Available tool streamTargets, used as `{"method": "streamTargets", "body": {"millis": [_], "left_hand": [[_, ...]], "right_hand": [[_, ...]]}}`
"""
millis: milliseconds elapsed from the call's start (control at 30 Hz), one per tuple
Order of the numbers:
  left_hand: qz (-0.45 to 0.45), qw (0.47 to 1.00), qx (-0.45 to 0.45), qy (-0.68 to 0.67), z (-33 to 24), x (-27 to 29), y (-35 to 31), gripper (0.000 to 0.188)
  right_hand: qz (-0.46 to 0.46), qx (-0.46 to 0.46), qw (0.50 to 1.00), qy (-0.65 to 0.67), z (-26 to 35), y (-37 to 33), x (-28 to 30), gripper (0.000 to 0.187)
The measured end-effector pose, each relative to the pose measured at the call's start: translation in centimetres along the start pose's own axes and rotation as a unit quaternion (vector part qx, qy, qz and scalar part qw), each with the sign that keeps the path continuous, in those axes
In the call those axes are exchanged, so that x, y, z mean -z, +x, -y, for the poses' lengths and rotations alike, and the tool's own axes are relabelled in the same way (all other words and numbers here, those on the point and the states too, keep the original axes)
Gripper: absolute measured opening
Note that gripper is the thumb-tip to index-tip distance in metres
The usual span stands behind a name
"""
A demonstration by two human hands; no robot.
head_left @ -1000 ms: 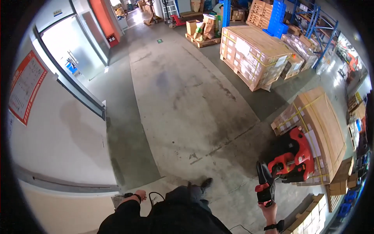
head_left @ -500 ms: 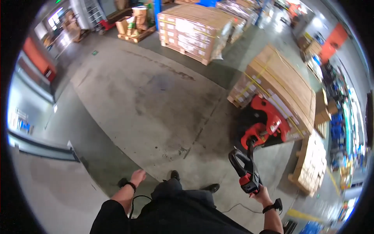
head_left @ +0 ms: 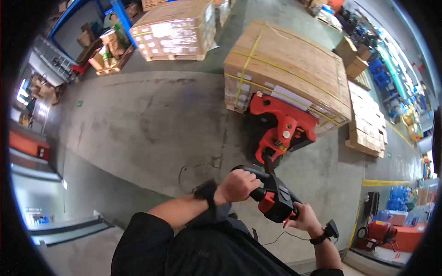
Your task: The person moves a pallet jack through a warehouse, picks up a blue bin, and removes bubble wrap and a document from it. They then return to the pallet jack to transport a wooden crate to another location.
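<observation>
A red electric pallet truck (head_left: pixel 285 122) stands ahead and to the right, against a tall carton load (head_left: pixel 287 69) bound with yellow straps. Its black and red control handle (head_left: pixel 276 200) reaches back toward me. My left hand (head_left: pixel 238 186) is wrapped round the left side of the handle's grip loop. On the right side of the handle, my right hand (head_left: pixel 306 217) is closed, its thumb by a small red control. Dark bands with small devices are strapped to both wrists. The truck's forks are hidden by the load.
Another wrapped pallet load (head_left: pixel 172 34) stands at the far left, beside a small pallet with cartons (head_left: pixel 110 55). White boxes on a pallet (head_left: pixel 367 119) stand right of the strapped load. Blue water bottles (head_left: pixel 398 198) and a red machine (head_left: pixel 380 232) are at the lower right.
My left hand has come from hanging free at the left onto the handle. My right hand stays on the handle. The view has turned right, and the handle is now nearer my middle.
</observation>
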State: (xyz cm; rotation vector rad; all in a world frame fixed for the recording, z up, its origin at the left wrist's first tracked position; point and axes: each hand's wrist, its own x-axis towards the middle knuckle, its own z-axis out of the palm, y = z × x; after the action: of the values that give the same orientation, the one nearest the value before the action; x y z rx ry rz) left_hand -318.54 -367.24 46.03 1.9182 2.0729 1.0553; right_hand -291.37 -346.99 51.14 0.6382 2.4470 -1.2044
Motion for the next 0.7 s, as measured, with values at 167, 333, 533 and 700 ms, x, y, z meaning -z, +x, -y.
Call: {"method": "streamTargets", "body": {"millis": [167,333,533,700], "left_hand": [[0.0,0.996,-0.085,-0.005,3.1,1.3,5.6,0.015],[0.007,0.99,-0.141,-0.024,8.2,3.8,5.3,0.011],[0.061,0.973,-0.212,-0.062,18.2,7.2,1.3,0.013],[0.241,0.943,-0.209,-0.096,20.6,9.3,-1.3,0.013]], "right_hand": [[-0.027,0.036,0.995,0.089,1.0,1.9,4.2,0.086],[-0.029,-0.025,0.996,0.075,4.5,4.1,0.0,0.074],[-0.045,-0.124,0.991,0.037,13.7,9.6,-9.2,0.074],[-0.071,-0.201,0.977,-0.019,16.5,10.4,-15.5,0.071]]}}
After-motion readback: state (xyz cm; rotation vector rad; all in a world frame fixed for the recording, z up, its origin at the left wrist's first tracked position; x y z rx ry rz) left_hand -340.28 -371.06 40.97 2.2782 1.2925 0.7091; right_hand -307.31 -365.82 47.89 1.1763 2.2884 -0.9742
